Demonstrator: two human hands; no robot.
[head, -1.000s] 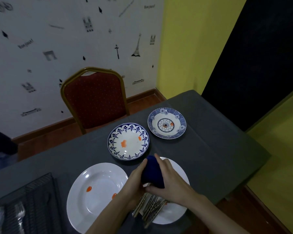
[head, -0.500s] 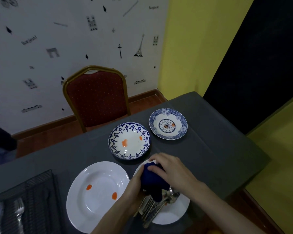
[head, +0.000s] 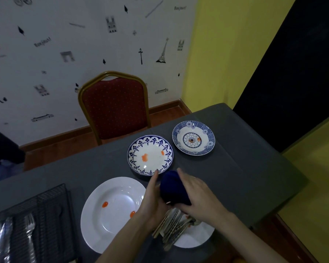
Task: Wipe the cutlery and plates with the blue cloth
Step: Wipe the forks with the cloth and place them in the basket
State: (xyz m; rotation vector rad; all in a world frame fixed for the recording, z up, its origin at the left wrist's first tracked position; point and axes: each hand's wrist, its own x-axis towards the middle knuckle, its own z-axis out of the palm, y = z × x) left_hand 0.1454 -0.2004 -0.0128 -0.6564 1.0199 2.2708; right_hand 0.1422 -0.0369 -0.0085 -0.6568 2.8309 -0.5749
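Observation:
My left hand [head: 150, 204] holds a bundle of cutlery [head: 171, 227] above a white plate [head: 194, 239] at the table's near edge. My right hand [head: 198, 198] grips the dark blue cloth [head: 174, 190], wrapped round the cutlery's upper ends. A large white plate [head: 110, 213] with two orange smears lies to the left. Beyond it sits a blue-rimmed plate [head: 150, 155] with orange smears, and a blue patterned plate [head: 193, 138] with a small orange spot lies further right.
A black mesh tray [head: 27, 224] with a fork and other cutlery stands at the near left. A red chair [head: 114, 105] faces the grey table [head: 245, 177] from the far side. The table's right edge drops to the floor.
The right hand with the cloth slid down the cutlery, then back up toward the ends. The left hand kept hold of the bundle.

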